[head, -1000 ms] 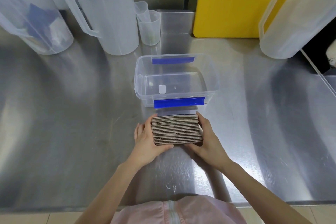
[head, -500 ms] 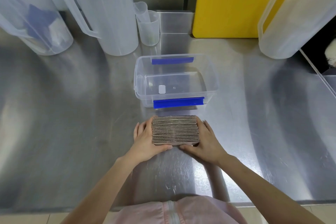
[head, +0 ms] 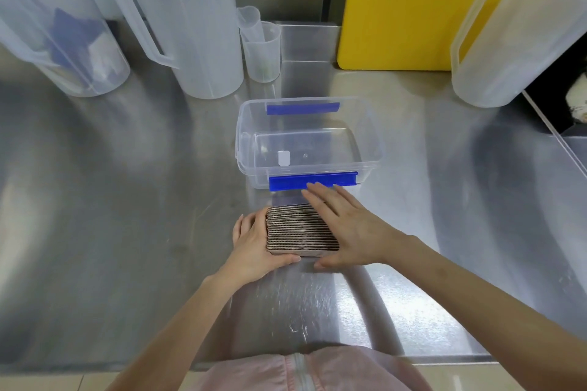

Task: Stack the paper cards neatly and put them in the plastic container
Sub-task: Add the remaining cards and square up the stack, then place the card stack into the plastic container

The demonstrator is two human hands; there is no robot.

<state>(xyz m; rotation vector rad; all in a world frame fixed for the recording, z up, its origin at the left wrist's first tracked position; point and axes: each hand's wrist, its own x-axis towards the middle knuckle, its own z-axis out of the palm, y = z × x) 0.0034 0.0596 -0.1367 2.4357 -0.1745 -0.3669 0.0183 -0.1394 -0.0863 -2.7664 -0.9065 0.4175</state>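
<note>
The stack of corrugated cardboard cards (head: 300, 232) stands on edge on the steel counter (head: 127, 200), just before the empty clear plastic container (head: 373, 140). The left hand (head: 254, 243) cups its left end; the right hand (head: 346, 225) lies flat and open across its top. The cards look light, stiff and prone to fanning, so squeezing both ends seems safest. No writing is legible.

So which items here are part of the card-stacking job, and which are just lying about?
In the job: stack of paper cards; plastic container; left hand; right hand.

Lying about: three large jugs; small measuring cups; yellow board.
</note>
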